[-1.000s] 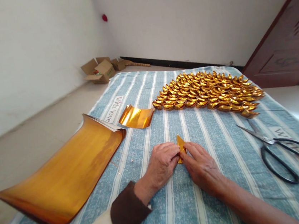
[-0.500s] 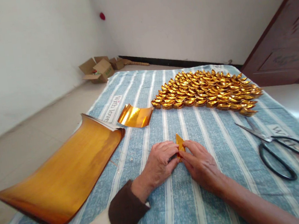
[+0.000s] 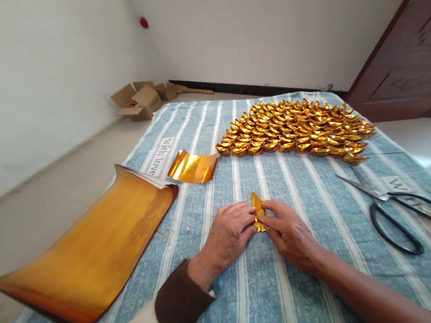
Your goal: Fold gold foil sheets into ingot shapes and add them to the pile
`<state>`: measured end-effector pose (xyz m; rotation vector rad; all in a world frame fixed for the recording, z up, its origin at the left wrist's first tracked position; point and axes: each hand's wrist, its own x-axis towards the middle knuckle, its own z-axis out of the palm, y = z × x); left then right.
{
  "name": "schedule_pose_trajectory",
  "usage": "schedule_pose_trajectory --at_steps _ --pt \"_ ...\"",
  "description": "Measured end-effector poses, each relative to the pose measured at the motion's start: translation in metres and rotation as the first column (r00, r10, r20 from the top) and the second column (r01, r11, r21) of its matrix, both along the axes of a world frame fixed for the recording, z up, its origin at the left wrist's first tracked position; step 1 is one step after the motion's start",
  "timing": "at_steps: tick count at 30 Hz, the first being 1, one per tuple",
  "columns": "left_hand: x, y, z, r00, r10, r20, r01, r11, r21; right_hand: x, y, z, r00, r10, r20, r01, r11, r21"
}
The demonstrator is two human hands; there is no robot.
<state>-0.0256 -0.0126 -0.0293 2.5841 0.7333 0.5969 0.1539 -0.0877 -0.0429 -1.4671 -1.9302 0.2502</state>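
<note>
Both hands, my left hand (image 3: 229, 232) and right hand (image 3: 288, 231), are pinching the gold paper piece (image 3: 258, 210) in a narrow grip, ingot pile (image 3: 293, 132) lying at twelve o'clock.

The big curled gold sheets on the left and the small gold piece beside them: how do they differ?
The big gold sheets are a stacked bundle, dull amber, bowed into a long curve. The small gold piece is far smaller, mirror-bright and only slightly curled. Both lie untouched on the striped cloth; both look like gold foil paper.
</note>
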Motion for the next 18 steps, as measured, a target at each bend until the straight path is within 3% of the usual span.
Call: schedule_pose_trajectory --at_steps 18 --pt "0.0003 -0.0003 0.0028 1.0 -0.008 -0.021 0.009 1.0 0.012 0.0012 -0.0009 0.001 0.999 -0.005 -0.054 0.004 1.0 -0.007"
